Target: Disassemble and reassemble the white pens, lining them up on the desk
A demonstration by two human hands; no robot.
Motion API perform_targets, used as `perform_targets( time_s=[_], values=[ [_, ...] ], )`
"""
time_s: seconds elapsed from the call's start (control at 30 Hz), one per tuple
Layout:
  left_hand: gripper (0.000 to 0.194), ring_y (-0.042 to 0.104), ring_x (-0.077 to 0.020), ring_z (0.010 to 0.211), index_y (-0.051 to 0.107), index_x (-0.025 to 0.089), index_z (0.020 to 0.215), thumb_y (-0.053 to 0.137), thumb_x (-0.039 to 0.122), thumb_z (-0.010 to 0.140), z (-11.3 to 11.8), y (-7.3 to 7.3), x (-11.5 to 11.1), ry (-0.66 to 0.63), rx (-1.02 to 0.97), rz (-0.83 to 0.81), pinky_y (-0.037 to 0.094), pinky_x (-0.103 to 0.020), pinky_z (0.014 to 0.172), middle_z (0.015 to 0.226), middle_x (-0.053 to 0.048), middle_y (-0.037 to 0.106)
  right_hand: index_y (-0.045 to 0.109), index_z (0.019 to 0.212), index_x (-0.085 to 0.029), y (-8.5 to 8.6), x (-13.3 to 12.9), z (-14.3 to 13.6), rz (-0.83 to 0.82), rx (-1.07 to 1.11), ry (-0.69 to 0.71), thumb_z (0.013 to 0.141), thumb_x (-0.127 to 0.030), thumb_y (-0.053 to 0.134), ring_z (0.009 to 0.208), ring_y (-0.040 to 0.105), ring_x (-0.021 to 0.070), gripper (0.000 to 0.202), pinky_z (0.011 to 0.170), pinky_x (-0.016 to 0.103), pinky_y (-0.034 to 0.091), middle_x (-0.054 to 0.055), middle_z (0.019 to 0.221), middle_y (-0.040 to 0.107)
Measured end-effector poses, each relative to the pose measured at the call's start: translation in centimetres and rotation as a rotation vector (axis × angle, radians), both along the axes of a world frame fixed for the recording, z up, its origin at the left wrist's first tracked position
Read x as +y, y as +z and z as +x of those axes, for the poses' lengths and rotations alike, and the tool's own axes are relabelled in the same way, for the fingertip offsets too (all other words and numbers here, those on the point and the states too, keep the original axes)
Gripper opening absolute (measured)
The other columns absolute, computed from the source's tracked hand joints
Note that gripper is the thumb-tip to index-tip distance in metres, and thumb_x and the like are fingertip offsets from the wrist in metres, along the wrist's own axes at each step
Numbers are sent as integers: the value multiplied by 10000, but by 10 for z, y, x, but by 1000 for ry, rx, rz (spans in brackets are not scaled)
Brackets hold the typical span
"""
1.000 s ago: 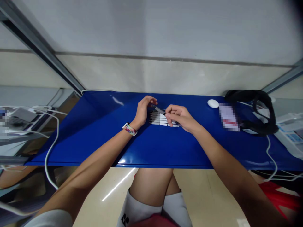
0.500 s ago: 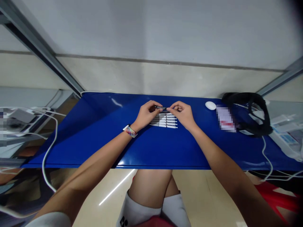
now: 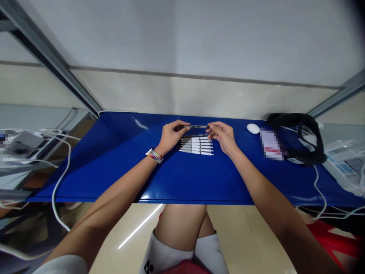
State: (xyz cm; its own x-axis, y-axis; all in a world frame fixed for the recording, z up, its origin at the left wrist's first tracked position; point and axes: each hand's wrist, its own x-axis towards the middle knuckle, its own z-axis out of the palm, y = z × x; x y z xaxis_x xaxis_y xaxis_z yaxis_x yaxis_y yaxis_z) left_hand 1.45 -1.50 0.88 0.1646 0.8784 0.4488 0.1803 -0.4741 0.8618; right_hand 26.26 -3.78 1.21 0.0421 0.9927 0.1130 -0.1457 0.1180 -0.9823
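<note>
Several white pens (image 3: 196, 146) lie side by side in a stack of rows on the blue table (image 3: 114, 163). Just behind them a dark and clear pen (image 3: 199, 126) is held level between my two hands. The fingers of my left hand (image 3: 172, 135) pinch its left end. My right hand (image 3: 222, 136) has thumb and fingertips on its right end. Another dark pen (image 3: 196, 135) lies at the back of the row, partly behind my fingers.
A white oval object (image 3: 253, 128) lies right of my right hand. Further right are a blurred card (image 3: 271, 144), a black strap headset (image 3: 310, 154) and a white cable (image 3: 318, 186). A wall (image 3: 199, 91) stands behind the table.
My hands have moved apart, the left one to the left, so more of the held pen and of the pens on the table shows.
</note>
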Motion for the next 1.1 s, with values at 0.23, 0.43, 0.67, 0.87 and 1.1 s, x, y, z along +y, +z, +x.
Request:
perform_targets(
  time_s=[0.23, 0.43, 0.67, 0.87, 1.1],
  values=[
    [271, 706, -195, 778, 858, 219, 1015, 746, 457, 952, -2, 3, -1, 2, 37, -19, 520, -323, 723, 871, -59, 807, 812, 932, -214, -6, 6, 2, -11, 13, 29, 727, -456, 949, 659, 660, 146, 345, 611, 304, 572, 27, 786, 741],
    [626, 557, -145, 545, 743, 193, 646, 562, 645, 1038, -3, 2, 1, 35, 69, -78, 429, -304, 596, 541, -18, 606, 834, 974, -220, -7, 6, 1, 58, 20, 80, 734, -440, 967, 739, 726, 173, 352, 699, 332, 618, 41, 829, 773],
    [375, 645, -153, 739, 781, 237, 1183, 825, 476, 897, -3, 2, 3, -40, 0, -24, 499, -294, 721, 895, -24, 760, 825, 983, -201, -9, 6, 0, 12, 11, 49, 751, -468, 938, 658, 679, 147, 371, 666, 324, 596, 40, 822, 769],
    [543, 663, -195, 766, 790, 214, 755, 528, 569, 1071, -5, 2, 5, 1, 102, -24, 515, -355, 823, 718, -51, 718, 827, 975, -213, -11, 8, 1, 9, 40, 35, 741, -462, 943, 690, 684, 161, 361, 688, 340, 597, 41, 817, 765],
    [308, 672, -189, 837, 808, 256, 1146, 812, 444, 902, -8, 3, 6, -18, 118, 46, 510, -330, 804, 973, -46, 788, 813, 951, -220, -8, 7, 0, 3, 39, 9, 730, -477, 935, 687, 669, 162, 360, 687, 347, 590, 36, 815, 754]
  ],
)
